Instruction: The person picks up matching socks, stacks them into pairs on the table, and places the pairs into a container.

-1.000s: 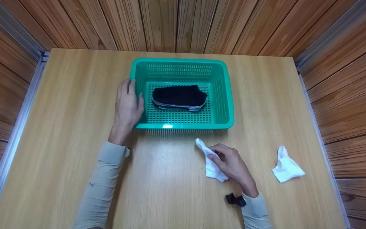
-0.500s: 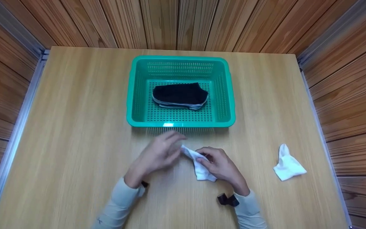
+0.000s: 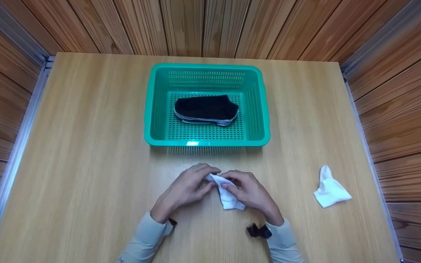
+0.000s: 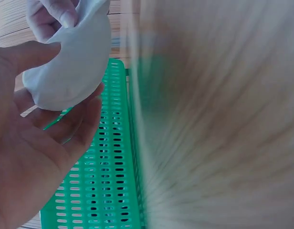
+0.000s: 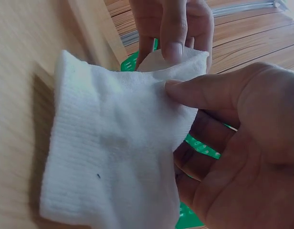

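A white sock (image 3: 229,199) with a ribbed cuff (image 5: 70,176) is held in front of the green basket, between both hands. My right hand (image 3: 251,190) pinches it, thumb on top and fingers underneath. At the rounded toe end (image 4: 66,86), my left hand (image 3: 185,187) has its thumb on the upper side and its fingers below. The cuff end hangs toward me. A second white sock (image 3: 331,189) lies crumpled on the table to the right, apart from both hands.
The green plastic basket (image 3: 207,143) stands at the back middle of the wooden table (image 3: 86,146). Inside it lies a stack of dark socks (image 3: 207,107) with light edges. Wood-plank walls (image 3: 185,29) enclose the table at the back and sides.
My left hand has left the basket's left side and come down to take the sock's toe end. My right hand has brought the sock slightly left. The second sock stays put.
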A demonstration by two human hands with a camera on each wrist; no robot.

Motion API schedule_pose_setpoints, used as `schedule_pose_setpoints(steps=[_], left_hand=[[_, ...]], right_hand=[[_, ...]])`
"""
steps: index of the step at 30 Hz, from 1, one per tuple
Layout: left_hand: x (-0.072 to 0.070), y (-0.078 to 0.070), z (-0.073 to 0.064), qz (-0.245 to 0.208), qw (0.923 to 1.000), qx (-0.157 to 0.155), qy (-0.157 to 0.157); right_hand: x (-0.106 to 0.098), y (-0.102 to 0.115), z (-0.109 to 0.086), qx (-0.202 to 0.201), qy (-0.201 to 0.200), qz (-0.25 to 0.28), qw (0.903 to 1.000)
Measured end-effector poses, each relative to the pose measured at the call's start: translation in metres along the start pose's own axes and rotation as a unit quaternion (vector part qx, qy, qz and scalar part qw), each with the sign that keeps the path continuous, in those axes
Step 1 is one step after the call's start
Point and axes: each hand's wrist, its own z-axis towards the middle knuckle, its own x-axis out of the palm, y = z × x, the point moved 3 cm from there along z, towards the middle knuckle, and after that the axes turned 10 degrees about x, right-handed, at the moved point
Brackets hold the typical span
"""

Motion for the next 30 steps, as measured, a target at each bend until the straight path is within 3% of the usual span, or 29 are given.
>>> schedule_pose_setpoints(steps=[6, 12, 17, 21, 26, 30], left_hand=[[0.001, 0.003, -0.005, 0.014, 0.9993, -0.029, -0.021], [-0.003, 0.006, -0.014, 0.046, 0.9965, -0.069, 0.006], [-0.011, 0.005, -0.021, 0.052, 0.9925, -0.099, 0.048], [-0.015, 0.003, -0.028, 0.062, 0.9911, -0.103, 0.057], [-0.015, 0.003, -0.032, 0.067, 0.9909, -0.105, 0.053], [-0.012, 0.005, -0.034, 0.063, 0.9889, -0.12, 0.06]], right_hand=[[0.001, 0.0, 0.001, -0.015, -0.019, -0.026, 0.9994], [-0.003, -0.002, -0.007, -0.008, -0.052, -0.066, 0.9964], [-0.006, 0.0, -0.023, 0.017, -0.097, -0.14, 0.9852], [-0.001, -0.001, -0.032, 0.041, -0.113, -0.2, 0.9724], [0.01, -0.008, -0.036, 0.095, -0.113, -0.224, 0.9633], [0.016, -0.012, -0.034, 0.108, -0.113, -0.209, 0.9653]])
